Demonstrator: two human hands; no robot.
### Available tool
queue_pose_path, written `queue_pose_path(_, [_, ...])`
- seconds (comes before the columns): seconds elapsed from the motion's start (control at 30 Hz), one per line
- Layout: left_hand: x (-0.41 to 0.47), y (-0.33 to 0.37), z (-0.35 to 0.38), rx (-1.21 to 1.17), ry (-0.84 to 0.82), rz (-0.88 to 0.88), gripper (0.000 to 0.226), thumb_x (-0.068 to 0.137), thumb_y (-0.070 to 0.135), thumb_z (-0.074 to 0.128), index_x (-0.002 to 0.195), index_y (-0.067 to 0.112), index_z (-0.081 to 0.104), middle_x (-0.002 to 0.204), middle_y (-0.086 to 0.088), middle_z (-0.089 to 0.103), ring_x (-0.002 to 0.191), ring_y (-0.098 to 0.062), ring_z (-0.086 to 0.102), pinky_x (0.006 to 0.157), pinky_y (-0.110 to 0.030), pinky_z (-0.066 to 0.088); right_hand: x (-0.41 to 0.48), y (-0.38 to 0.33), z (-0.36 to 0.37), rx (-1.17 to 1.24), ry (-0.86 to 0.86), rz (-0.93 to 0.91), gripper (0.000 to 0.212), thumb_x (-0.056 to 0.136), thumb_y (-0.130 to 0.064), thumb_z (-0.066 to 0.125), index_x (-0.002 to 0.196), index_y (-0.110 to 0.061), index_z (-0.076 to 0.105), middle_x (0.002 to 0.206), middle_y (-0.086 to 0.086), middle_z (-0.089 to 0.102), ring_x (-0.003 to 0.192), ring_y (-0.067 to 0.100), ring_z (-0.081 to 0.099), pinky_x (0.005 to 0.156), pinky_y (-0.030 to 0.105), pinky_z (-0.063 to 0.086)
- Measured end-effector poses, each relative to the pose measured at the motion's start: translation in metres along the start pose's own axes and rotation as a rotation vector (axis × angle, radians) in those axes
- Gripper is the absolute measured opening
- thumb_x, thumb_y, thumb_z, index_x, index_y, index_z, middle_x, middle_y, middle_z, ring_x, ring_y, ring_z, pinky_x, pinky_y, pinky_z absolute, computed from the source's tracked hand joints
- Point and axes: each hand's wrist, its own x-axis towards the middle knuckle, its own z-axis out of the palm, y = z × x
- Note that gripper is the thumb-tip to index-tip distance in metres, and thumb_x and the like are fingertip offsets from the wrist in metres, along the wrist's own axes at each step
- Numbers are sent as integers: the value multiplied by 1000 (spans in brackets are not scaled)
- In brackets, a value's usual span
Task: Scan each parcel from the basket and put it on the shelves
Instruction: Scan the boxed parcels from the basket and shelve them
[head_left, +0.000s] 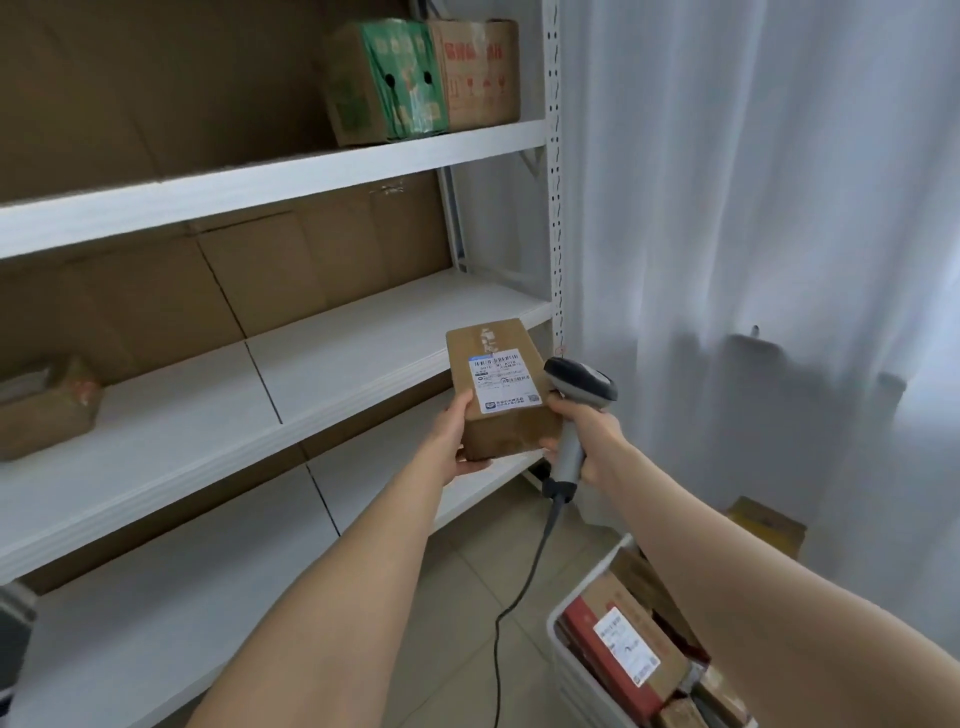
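My left hand (451, 441) grips a brown cardboard parcel (511, 426) from its lower left, its white shipping label facing up. My right hand (589, 434) grips the handle of a grey barcode scanner (576, 387), whose dark head sits just right of the label. The parcel hangs in front of the right end of the white shelves (291, 374). The white basket (566, 670) stands on the floor at the lower right, holding several parcels, one red and brown with a white label (623, 644).
Two boxes, a green-printed one (387, 83) and a brown one (480, 73), stand on the upper shelf. A small brown box (47, 410) lies on the middle shelf at left. A white curtain (753, 234) hangs at right. The scanner cable (524, 587) trails to the tiled floor.
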Motion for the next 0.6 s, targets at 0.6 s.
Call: queue_pose_path(0.6, [95,171,-145,81,-18,355,88,77,19,76,148,35,26,125,-8,62,102,-24,64,75,-38,57,104,-46,210,237,30,-245,28,77,-4,79,96,-14,60,99,10,70,89,27,70,93,44,55])
